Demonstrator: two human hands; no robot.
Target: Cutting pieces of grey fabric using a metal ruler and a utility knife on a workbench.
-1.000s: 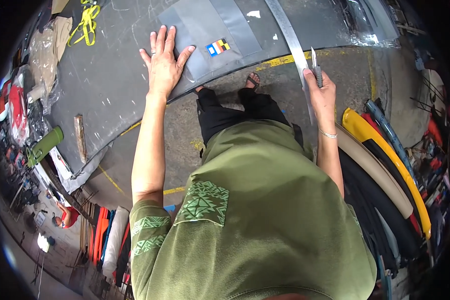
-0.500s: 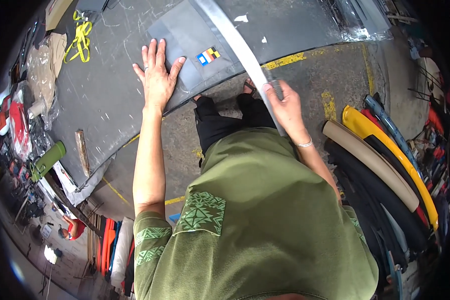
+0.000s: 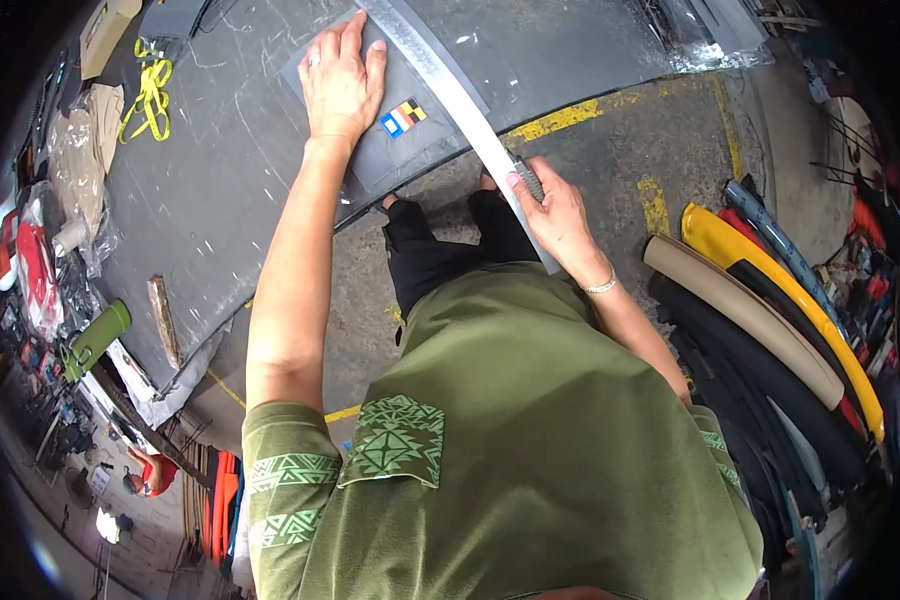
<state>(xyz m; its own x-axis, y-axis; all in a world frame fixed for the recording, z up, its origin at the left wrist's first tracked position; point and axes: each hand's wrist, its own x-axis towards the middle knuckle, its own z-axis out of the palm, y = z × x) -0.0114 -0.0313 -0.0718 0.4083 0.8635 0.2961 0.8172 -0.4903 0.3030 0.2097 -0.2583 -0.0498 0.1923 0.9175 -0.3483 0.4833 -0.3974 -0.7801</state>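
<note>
In the upper centre, my left hand (image 3: 340,98) is lying open on the sheet (image 3: 405,85); my right hand (image 3: 558,220) is pinching ruler (image 3: 465,115) and cutter (image 3: 529,181), so I'm risking a skewed ruler if it's twisting.

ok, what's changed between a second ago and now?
The ruler swung left, from beside the grey sheet to lying across it; the right grip and utility knife came left with it. The left grip moved forward, toward the ruler. Nothing let go. Unchanged: ruler and knife in the right grip, patch on the sheet.
</note>
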